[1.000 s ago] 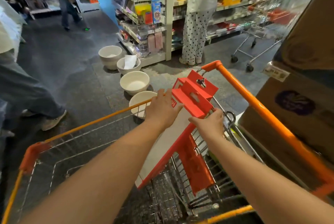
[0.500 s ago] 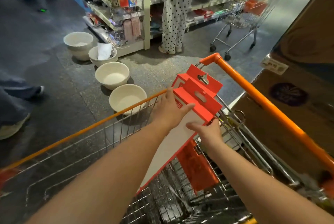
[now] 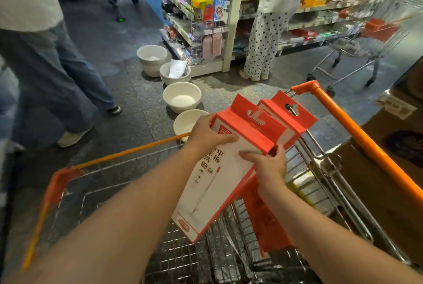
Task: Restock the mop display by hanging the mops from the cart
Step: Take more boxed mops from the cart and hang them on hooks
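A long white and red boxed mop [image 3: 215, 183] with a red hang tab is tilted up out of the orange wire cart [image 3: 357, 132]. My left hand [image 3: 210, 133] grips its upper left edge near the tab. My right hand [image 3: 266, 164] holds its right edge a little lower. A second boxed mop [image 3: 289, 116] of the same kind leans in the cart just behind the first, its hang tab showing. More red packaging [image 3: 263, 219] lies lower in the cart.
Several white basins [image 3: 182, 97] stand in a row on the dark floor ahead. A shelf end with hanging goods [image 3: 206, 15] rises behind them. A person in dotted trousers [image 3: 263, 38] faces the shelves, another cart [image 3: 357, 50] sits right, a person in jeans [image 3: 52, 73] walks left. Cardboard boxes [image 3: 393, 164] stand right.
Both hands have lifted the front boxed mop higher and clear of the second box. The view has swung back, and a person in jeans has stepped in at the left.
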`<action>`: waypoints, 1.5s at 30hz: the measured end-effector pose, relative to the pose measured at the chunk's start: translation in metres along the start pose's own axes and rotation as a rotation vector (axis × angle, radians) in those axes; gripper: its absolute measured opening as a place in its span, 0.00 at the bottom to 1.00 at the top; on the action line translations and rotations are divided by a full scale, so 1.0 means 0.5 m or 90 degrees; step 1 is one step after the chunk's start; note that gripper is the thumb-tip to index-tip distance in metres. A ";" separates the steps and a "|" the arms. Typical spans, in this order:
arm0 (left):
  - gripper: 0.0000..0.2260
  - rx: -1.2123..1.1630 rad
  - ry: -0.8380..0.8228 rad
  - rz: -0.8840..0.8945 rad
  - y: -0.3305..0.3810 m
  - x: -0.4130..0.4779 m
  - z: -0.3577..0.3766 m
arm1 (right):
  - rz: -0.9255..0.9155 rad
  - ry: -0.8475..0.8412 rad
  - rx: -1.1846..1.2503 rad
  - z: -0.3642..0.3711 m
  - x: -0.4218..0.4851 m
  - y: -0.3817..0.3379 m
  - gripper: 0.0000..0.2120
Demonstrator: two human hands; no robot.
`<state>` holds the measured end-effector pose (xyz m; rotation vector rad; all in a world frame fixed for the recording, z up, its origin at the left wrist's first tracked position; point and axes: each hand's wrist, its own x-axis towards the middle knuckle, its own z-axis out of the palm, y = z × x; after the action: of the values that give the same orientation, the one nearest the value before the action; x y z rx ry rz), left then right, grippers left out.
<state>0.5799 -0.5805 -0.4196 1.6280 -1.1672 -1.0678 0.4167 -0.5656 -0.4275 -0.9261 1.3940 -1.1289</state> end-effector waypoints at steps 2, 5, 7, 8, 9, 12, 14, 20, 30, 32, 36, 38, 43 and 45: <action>0.18 -0.074 0.039 -0.013 0.002 -0.040 -0.037 | -0.012 -0.067 -0.024 0.015 -0.016 -0.024 0.33; 0.17 -0.164 0.093 -0.029 0.025 -0.111 -0.075 | -0.056 -0.172 -0.057 0.033 -0.038 -0.070 0.31; 0.24 -0.198 0.149 -0.012 0.040 -0.162 -0.096 | -0.082 -0.247 -0.070 0.041 -0.057 -0.106 0.31; 0.30 -0.218 0.179 -0.008 0.046 -0.182 -0.106 | -0.091 -0.283 -0.078 0.045 -0.065 -0.122 0.31; 0.32 -0.237 0.222 -0.002 0.056 -0.210 -0.113 | -0.098 -0.328 -0.075 0.048 -0.077 -0.139 0.32; 0.26 -0.276 0.353 0.049 0.093 -0.286 -0.120 | -0.121 -0.451 -0.037 0.060 -0.107 -0.180 0.35; 0.25 -0.295 0.448 0.087 0.128 -0.334 -0.127 | -0.144 -0.518 -0.010 0.071 -0.133 -0.210 0.33; 0.17 -0.283 0.602 0.155 0.224 -0.471 -0.167 | -0.204 -0.671 0.057 0.104 -0.262 -0.249 0.20; 0.16 -0.311 0.747 0.227 0.266 -0.699 -0.198 | -0.291 -0.773 0.165 0.137 -0.479 -0.339 0.17; 0.20 -0.299 0.777 0.231 0.270 -0.739 -0.190 | -0.310 -0.785 0.173 0.134 -0.514 -0.350 0.16; 0.07 -0.275 0.884 0.260 0.299 -0.822 -0.171 | -0.378 -0.814 0.180 0.112 -0.587 -0.381 0.16; 0.03 -0.258 0.935 0.277 0.320 -0.865 -0.160 | -0.419 -0.828 0.183 0.089 -0.629 -0.404 0.18; 0.02 -0.221 0.984 0.324 0.390 -0.991 -0.116 | -0.467 -0.859 0.211 0.013 -0.736 -0.451 0.19; 0.05 -0.215 1.003 0.339 0.405 -1.051 -0.095 | -0.461 -0.876 0.229 -0.020 -0.786 -0.451 0.15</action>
<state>0.4688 -0.1078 -0.1299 1.1884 -0.2218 0.4312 0.4473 -0.2443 -0.1097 -1.5217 -0.2798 -0.8162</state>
